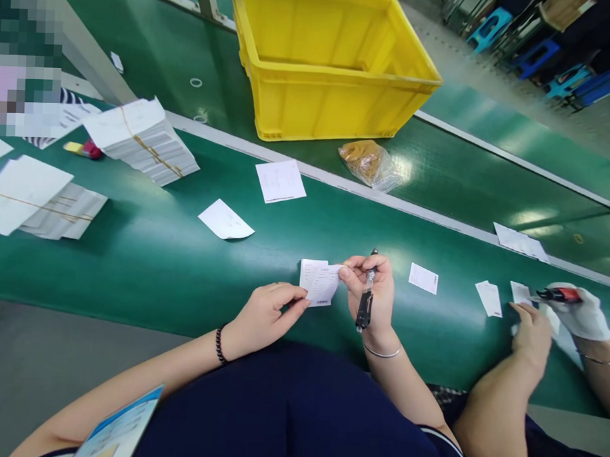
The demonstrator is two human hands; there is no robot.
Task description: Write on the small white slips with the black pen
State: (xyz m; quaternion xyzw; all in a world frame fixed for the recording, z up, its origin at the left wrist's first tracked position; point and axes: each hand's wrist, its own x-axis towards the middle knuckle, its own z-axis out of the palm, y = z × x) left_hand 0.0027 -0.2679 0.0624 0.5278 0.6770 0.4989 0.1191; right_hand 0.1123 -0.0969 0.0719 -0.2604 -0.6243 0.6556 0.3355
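Note:
My left hand (266, 314) pinches the lower left edge of a small white printed slip (319, 282) held just above the green work surface (149, 250). My right hand (370, 287) pinches the slip's right edge with thumb and forefinger. The same hand also holds a black pen (366, 297), which stands nearly upright between its fingers. A dark bead bracelet is on my left wrist and a thin silver bangle on my right.
A yellow crate (331, 63) and a clear bag of rubber bands (370, 163) sit beyond a white rail. Banded paper stacks (142, 139) lie at left. Loose slips (423, 278) are scattered about. At right, another person's hands (556, 324), one white-gloved, work on slips with a red marker.

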